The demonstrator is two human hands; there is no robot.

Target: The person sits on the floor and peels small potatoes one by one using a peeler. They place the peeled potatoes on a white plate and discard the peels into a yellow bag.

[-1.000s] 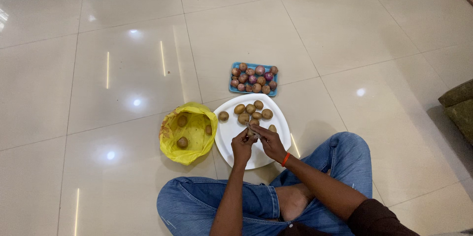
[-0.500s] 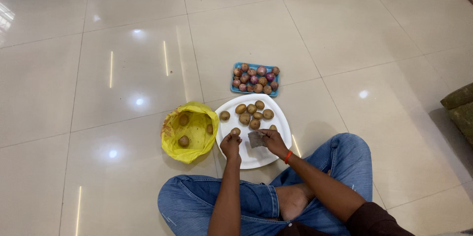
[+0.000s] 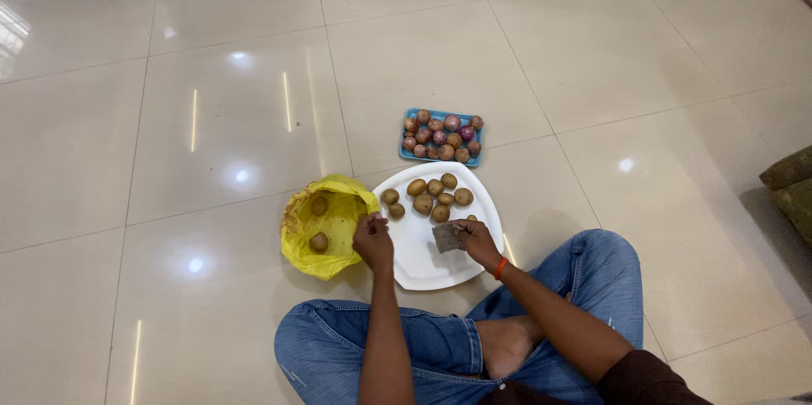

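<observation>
1. Person sits cross-legged on the tiled floor (image 3: 211, 117), blue jeans in the foreground.
2. Right hand (image 3: 478, 240): fingers closed on a small flat grey tool (image 3: 446, 238), held over the white plate (image 3: 423, 261).
3. Left hand (image 3: 372, 236): at the plate's left edge, just beside the yellow bag (image 3: 326, 223); fingers curled, can't tell if they hold anything.
4. Yellow bag holds a few potatoes.
5. Potatoes (image 3: 427, 194) cluster on the plate's far half.
6. Beyond the plate: blue tray (image 3: 440, 136) of onions, just beside the rim.
</observation>
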